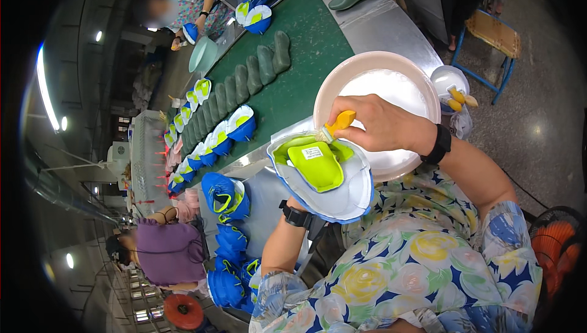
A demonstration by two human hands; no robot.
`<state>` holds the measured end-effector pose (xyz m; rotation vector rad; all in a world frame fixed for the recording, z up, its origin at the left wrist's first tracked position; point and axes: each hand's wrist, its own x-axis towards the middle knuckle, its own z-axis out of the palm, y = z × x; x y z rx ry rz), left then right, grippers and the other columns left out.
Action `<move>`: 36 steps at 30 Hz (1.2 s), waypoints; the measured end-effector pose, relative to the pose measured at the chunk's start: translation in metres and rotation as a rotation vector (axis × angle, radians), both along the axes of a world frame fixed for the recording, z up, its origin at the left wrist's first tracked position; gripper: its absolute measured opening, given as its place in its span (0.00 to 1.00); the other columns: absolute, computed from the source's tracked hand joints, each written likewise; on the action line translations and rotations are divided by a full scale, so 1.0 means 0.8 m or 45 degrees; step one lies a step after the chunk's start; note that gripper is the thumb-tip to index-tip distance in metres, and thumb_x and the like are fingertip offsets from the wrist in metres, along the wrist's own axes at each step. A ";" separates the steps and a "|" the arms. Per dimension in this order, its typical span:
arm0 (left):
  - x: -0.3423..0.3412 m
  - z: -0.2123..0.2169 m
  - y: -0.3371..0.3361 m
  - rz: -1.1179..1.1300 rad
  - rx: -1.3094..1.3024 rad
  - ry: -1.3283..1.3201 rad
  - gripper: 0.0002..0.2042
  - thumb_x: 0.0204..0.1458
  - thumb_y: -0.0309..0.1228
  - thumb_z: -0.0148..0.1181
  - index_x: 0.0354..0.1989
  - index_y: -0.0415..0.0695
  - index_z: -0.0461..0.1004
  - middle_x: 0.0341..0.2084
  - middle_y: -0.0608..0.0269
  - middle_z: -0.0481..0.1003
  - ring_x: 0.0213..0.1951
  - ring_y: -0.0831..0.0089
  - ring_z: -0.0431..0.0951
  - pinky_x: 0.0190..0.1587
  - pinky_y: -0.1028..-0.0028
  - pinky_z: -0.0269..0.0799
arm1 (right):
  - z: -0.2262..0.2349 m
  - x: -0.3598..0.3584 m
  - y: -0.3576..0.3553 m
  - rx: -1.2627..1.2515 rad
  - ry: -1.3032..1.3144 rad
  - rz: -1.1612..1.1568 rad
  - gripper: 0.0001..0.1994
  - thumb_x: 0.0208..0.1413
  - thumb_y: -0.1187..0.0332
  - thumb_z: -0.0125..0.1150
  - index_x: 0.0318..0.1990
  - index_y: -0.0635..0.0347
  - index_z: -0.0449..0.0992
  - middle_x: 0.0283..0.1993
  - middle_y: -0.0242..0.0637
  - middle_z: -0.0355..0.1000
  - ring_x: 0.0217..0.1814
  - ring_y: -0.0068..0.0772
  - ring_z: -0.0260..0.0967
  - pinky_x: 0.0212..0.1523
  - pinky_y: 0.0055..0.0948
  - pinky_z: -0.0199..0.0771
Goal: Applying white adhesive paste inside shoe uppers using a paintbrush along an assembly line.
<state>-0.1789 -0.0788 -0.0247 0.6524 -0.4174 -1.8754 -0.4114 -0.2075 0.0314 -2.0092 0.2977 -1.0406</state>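
Note:
In my left hand (293,202), mostly hidden beneath it, rests a shoe upper (350,191), turned with its underside up. It has a blue outside, a white inner margin and a lime-green lining with a small white label. My right hand (374,120) pinches a small brush by its yellow handle (341,123). The bristles touch the far edge of the upper, beside the lining. Just behind the right hand stands a pale pink basin (330,82) holding white liquid.
A green conveyor belt (318,33) carries rows of dark shoe lasts (241,82) and blue uppers (241,126). More blue uppers (231,241) are piled at left. A white bucket (441,75) with yellow-handled brushes stands right of the basin. Two people work across and left; a stool (492,32) stands far right.

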 end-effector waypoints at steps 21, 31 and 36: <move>0.051 -0.031 0.010 0.266 0.041 -0.385 0.27 0.61 0.42 0.56 0.65 0.40 0.63 0.58 0.56 0.71 0.55 0.64 0.75 0.56 0.64 0.75 | 0.002 -0.019 0.030 -0.216 -0.132 -0.144 0.09 0.50 0.76 0.63 0.39 0.61 0.74 0.41 0.43 0.76 0.46 0.46 0.75 0.48 0.36 0.75; 0.051 -0.028 0.021 0.311 -0.270 -0.396 0.50 0.35 0.51 0.77 0.68 0.42 0.61 0.62 0.57 0.68 0.63 0.61 0.68 0.65 0.59 0.67 | 0.006 -0.035 0.042 -0.574 0.220 -0.023 0.10 0.47 0.76 0.59 0.39 0.60 0.75 0.44 0.40 0.76 0.49 0.41 0.74 0.52 0.36 0.74; 0.043 -0.009 0.014 0.283 -0.188 -0.555 0.26 0.61 0.44 0.56 0.63 0.42 0.67 0.55 0.57 0.75 0.53 0.65 0.77 0.55 0.64 0.75 | 0.002 -0.013 0.041 -0.586 0.102 -0.001 0.10 0.47 0.76 0.59 0.39 0.61 0.75 0.44 0.41 0.77 0.49 0.43 0.74 0.51 0.36 0.75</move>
